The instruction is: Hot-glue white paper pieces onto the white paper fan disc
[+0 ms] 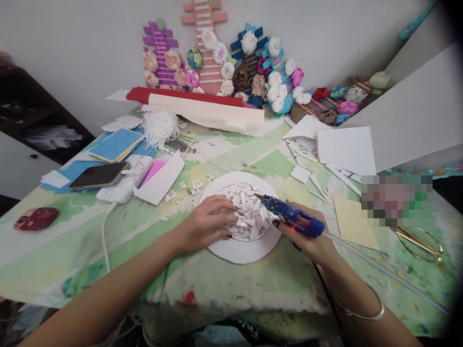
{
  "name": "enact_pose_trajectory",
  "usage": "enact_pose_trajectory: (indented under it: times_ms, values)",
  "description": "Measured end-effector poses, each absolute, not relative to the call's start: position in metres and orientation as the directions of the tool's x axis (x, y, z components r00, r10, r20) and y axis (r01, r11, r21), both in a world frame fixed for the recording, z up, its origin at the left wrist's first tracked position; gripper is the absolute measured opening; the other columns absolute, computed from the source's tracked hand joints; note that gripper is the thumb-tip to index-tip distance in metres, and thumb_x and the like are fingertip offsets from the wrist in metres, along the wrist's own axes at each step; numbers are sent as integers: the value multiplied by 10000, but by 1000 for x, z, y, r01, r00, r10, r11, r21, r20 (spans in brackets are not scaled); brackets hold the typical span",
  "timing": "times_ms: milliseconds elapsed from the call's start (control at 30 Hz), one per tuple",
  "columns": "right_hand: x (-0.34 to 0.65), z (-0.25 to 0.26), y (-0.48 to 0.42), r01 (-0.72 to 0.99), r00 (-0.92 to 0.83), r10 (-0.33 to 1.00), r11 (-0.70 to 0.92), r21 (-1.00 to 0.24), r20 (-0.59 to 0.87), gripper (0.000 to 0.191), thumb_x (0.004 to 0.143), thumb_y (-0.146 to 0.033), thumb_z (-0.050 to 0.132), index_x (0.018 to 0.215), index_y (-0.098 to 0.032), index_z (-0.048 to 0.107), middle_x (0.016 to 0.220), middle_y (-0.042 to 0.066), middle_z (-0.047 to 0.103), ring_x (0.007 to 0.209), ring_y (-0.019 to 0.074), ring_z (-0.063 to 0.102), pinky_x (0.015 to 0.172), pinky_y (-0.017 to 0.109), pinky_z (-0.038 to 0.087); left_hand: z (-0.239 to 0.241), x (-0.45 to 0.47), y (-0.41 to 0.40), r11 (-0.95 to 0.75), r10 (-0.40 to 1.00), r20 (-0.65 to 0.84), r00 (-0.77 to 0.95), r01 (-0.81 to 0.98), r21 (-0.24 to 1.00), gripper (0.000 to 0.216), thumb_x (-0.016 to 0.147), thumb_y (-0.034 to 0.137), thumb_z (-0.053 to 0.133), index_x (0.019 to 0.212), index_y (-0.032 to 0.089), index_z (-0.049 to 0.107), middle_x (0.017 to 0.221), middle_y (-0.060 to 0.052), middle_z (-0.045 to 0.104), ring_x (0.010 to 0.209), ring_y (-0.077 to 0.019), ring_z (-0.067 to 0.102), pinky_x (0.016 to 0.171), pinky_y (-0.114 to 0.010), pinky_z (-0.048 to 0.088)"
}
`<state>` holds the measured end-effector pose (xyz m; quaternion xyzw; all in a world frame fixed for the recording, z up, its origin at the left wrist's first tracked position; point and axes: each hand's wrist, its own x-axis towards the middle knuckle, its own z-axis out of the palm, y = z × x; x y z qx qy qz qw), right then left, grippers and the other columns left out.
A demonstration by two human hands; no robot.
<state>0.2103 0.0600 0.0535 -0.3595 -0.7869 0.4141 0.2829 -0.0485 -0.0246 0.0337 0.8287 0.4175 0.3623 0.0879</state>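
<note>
A white paper disc (241,250) lies on the table in front of me, its middle covered with several small folded white paper pieces (249,209). My left hand (208,221) rests flat on the left side of those pieces, fingers stretched out. My right hand (307,236) grips a blue hot glue gun (291,217). Its nozzle points left over the pieces, and a clear glue stick sticks out behind it.
A phone (98,175) and blue card sheets (115,143) lie at the left. Loose paper scraps (188,188) sit beside the disc. Rolled red and cream paper (202,108) and paper-flower crafts (231,67) stand at the back. Gold scissors (419,241) lie at the right.
</note>
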Motion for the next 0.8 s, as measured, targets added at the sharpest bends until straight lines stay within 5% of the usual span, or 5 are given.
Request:
enact_pose_trajectory:
  times_ms: [567, 800]
  values:
    - [209, 58, 60, 336, -629, 764, 431, -837, 142, 114, 734, -270, 612, 733, -185, 535, 616, -19, 503, 571, 117, 455, 521, 237, 353, 34, -45, -26, -630, 756, 544, 363, 628, 457, 273, 784, 94, 570, 1044, 170, 604, 987, -103, 634, 1037, -215, 531, 888, -408, 473]
    - [213, 72, 52, 287, -843, 528, 599, -747, 99, 98, 722, -251, 574, 691, -196, 501, 619, -11, 498, 560, 123, 432, 513, 252, 322, 35, -46, -24, -628, 761, 542, 358, 615, 476, 221, 800, 118, 569, 1013, 160, 612, 970, -105, 646, 1023, -212, 543, 888, -414, 478]
